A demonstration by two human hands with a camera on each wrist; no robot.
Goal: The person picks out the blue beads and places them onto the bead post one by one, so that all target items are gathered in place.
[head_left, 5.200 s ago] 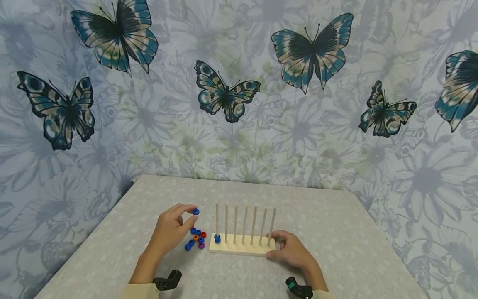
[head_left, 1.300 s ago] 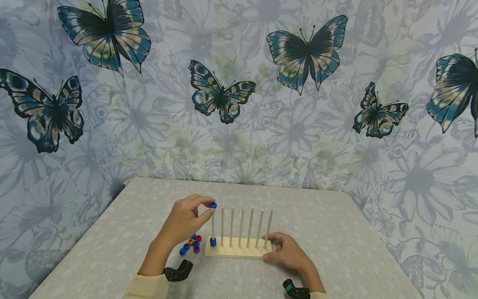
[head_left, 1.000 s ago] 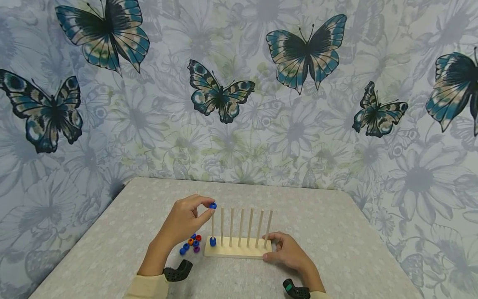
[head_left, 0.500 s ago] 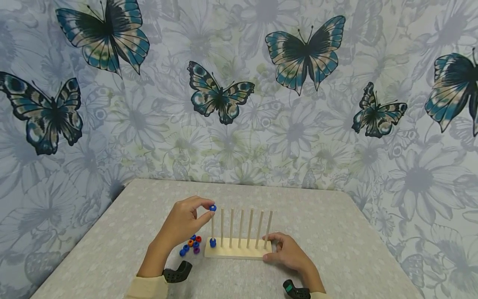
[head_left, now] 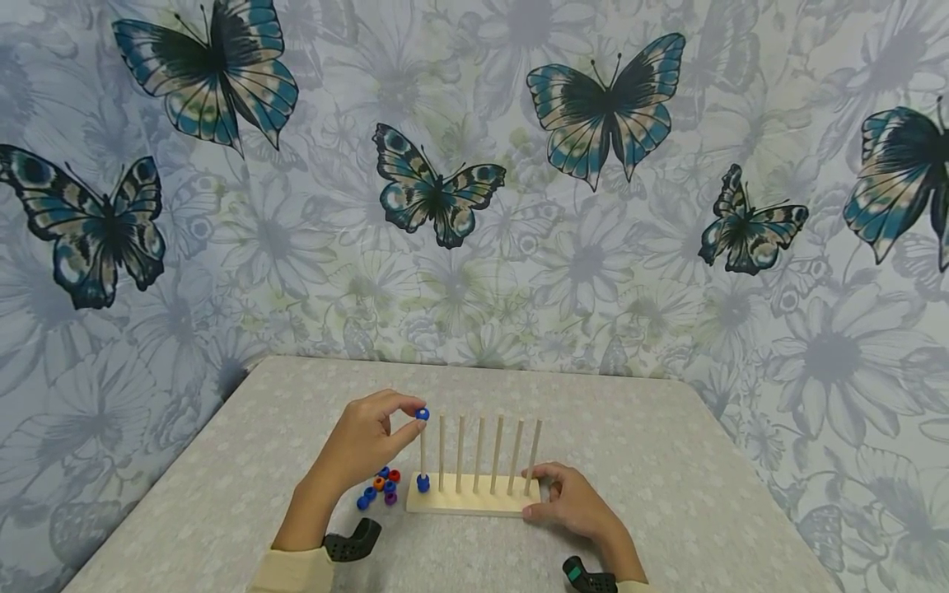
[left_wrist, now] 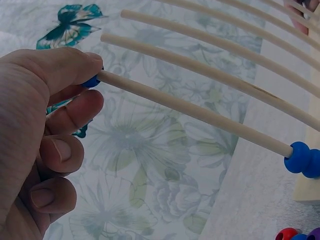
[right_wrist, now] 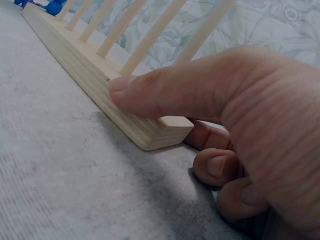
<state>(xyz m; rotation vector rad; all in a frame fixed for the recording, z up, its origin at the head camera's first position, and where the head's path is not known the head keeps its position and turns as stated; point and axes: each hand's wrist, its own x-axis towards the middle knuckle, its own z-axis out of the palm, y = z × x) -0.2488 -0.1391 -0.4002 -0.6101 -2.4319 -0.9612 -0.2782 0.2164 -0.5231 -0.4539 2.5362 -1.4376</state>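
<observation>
Between thumb and index finger, my left hand pinches a blue bead at the tip of the leftmost wooden peg. Two more blue beads sit stacked at the foot of that same peg. The peg belongs to a pale wooden base with a row of several upright pegs; the others carry no beads. My right hand grips the right end of the base, its thumb along the front edge and its other fingers behind and beside the end.
Several loose beads lie in a small cluster left of the base, among them a red bead, an orange bead and a purple bead. A light patterned cloth covers the table, which meets a butterfly-print wall.
The left hand has carried the blue bead from above the loose cluster rightward to the leftmost peg's tip, then slightly lower in the last second. The right hand keeps its hold on the base.
</observation>
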